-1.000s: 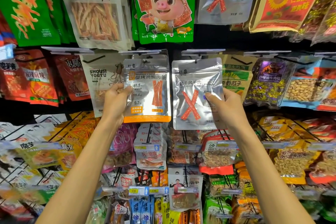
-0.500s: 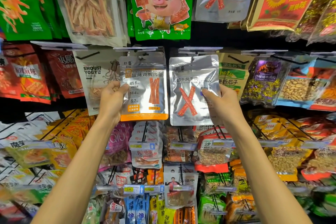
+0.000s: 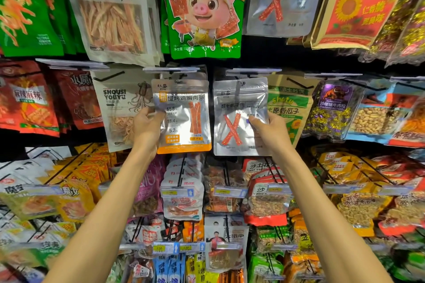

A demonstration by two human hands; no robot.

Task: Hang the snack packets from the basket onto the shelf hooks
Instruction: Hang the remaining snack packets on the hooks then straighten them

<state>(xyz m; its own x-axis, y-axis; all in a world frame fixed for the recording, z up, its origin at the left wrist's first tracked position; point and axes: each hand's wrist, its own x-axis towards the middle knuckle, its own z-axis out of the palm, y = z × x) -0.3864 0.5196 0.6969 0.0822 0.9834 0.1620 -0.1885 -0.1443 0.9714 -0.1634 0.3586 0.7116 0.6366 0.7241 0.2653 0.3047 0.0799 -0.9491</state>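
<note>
We read SHOUSI YOUYU on the white squid packet point(image 3: 115, 108) at nine o'clock, 65.8, 18.4, 5.2 on the orange-edged packet point(image 3: 184, 122), 2.50 on a six-o'clock price tag point(image 3: 159, 248)

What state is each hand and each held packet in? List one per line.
left hand: grips orange-edged packet by its left edge.
right hand: grips silver packet by its right edge.
orange-edged packet: upright, top at hook level.
silver packet: upright, top at hook level.

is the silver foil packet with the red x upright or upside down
Upright. The silver red-x packet has its hang hole on top, print right way up.
</note>
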